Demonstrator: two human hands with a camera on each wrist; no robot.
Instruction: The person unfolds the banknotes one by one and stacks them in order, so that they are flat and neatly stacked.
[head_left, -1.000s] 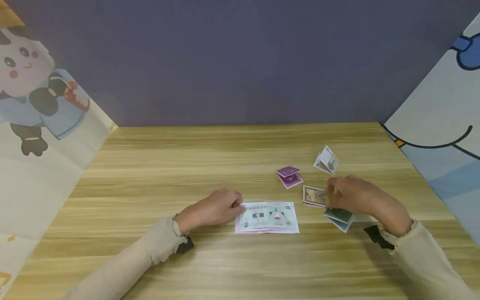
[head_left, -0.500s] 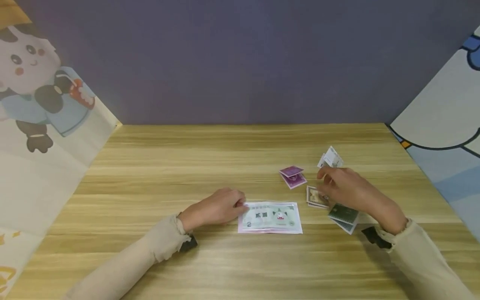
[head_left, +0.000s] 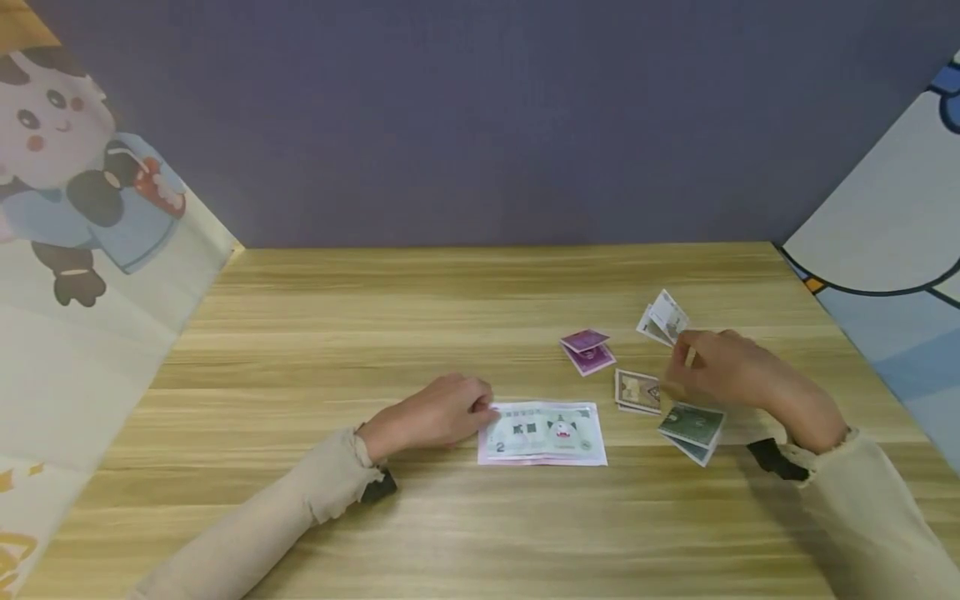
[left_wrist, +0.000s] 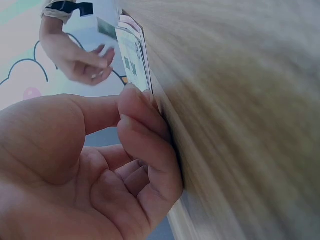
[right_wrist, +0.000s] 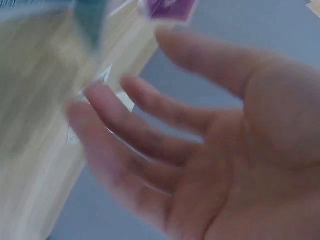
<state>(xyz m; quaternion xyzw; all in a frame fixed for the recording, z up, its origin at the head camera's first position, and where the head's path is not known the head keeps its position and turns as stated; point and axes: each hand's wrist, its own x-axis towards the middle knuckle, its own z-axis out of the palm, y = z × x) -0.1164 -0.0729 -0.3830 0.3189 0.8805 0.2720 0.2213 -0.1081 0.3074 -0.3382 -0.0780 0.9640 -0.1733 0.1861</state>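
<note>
My left hand (head_left: 437,412) rests on the table and pinches the left edge of a small stack of flat banknotes (head_left: 546,433). A pale green note marked 2 lies on top, with a pink edge showing beneath. In the left wrist view, thumb and forefinger meet at the edge of the notes (left_wrist: 132,62). My right hand (head_left: 738,375) hovers with relaxed, parted fingers and holds nothing. Around it are a folded brown note (head_left: 637,391), a folded dark green note (head_left: 693,425) and a folded whitish note (head_left: 663,319). The right wrist view is blurred.
A folded purple note (head_left: 588,351) stands half open to the left of the whitish one. The wooden table (head_left: 360,308) meets a dark blue-grey wall (head_left: 480,125) at the back. Cartoon-printed panels (head_left: 90,167) rise on both sides.
My right hand has left the brown note, moved over toward the whitish note, then back to the right, uncovering the brown and green notes. My left hand keeps its place on the stack.
</note>
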